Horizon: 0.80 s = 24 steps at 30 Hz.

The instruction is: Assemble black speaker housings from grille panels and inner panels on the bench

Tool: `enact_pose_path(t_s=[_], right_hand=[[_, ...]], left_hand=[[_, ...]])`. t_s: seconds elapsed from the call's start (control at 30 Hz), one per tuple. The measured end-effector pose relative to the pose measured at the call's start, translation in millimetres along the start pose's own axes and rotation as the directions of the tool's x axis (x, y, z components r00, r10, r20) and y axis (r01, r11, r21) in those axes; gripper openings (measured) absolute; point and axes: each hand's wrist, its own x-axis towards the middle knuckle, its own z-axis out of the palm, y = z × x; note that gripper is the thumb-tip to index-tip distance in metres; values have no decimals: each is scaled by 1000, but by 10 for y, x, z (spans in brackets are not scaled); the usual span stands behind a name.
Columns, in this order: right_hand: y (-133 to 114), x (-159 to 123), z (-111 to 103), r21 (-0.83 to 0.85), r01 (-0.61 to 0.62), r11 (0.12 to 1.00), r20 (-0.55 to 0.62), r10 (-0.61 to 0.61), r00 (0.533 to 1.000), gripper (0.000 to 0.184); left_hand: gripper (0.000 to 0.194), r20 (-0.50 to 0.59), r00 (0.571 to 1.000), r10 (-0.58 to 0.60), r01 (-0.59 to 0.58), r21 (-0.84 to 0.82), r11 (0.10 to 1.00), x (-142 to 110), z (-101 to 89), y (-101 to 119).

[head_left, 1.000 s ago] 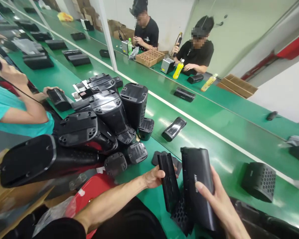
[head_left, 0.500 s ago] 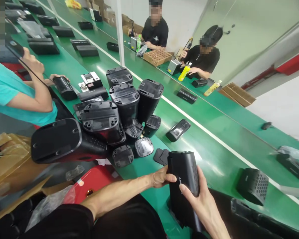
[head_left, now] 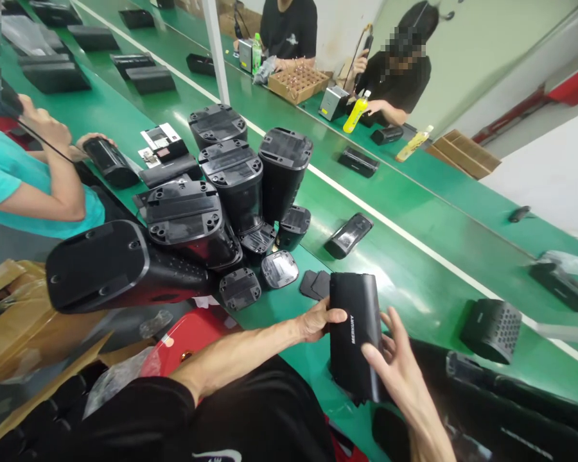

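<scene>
A black plastic housing (head_left: 354,372) with white "MERKURY" lettering stands tilted before me over the bench's near edge. My left hand (head_left: 320,319) grips its left side, thumb on the lettered face and fingers behind. At the right edge, my right hand (head_left: 399,359) has its fingers spread, the thumb overlapping the face; whether it touches is hard to tell. Left of the housing lie thin dark pads (head_left: 315,284) and an oval end cap (head_left: 279,269) with a shiny face. A darker end cap (head_left: 239,288) is beside that one.
Large black housings (head_left: 231,168) stand clustered to the left. A perforated speaker (head_left: 492,330) sits at right, near long black casings (head_left: 515,410). A black part (head_left: 349,235) lies on the green bench (head_left: 414,282). A co-worker's hand (head_left: 48,125) is at left; a red stool (head_left: 197,330) stands below.
My right hand's fingers have loosened and spread at the housing's right edge. The housing has turned slightly, showing more lettering. My left hand keeps its grip. The view has shifted a little.
</scene>
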Motion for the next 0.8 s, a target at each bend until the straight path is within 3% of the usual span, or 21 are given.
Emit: enact_pose_path(t_s=[0.13, 0.23, 0.3, 0.47, 0.57, 0.63, 0.8], right_hand=[[144, -462, 404, 34, -19, 999, -308, 29, 951, 127], [110, -539, 714, 88, -16, 996, -524, 60, 850, 116], [98, -488, 762, 122, -9, 992, -587, 80, 806, 104], [250, -543, 437, 158, -47, 986, -532, 125, 837, 91], [332, -726, 284, 192, -93, 977, -445, 171, 879, 86], [368, -826, 258, 201, -111, 973, -394, 185, 900, 85], [476, -888, 290, 192, -132, 973, -358, 195, 913, 86]], left_hand=[[80, -110, 994, 30, -35, -44, 998, 33, 38, -5], [81, -202, 978, 55, -60, -16, 998, 66, 77, -72], [83, -241, 969, 54, -44, 47, 998, 76, 96, -103], [101, -188, 979, -73, 108, 184, 977, 44, 54, 88], [106, -184, 983, 20, 22, 223, 975, 35, -10, 313], [98, -146, 989, 40, 2, 281, 960, 44, -46, 402], [82, -210, 970, 122, -43, 344, 938, 109, -40, 328]])
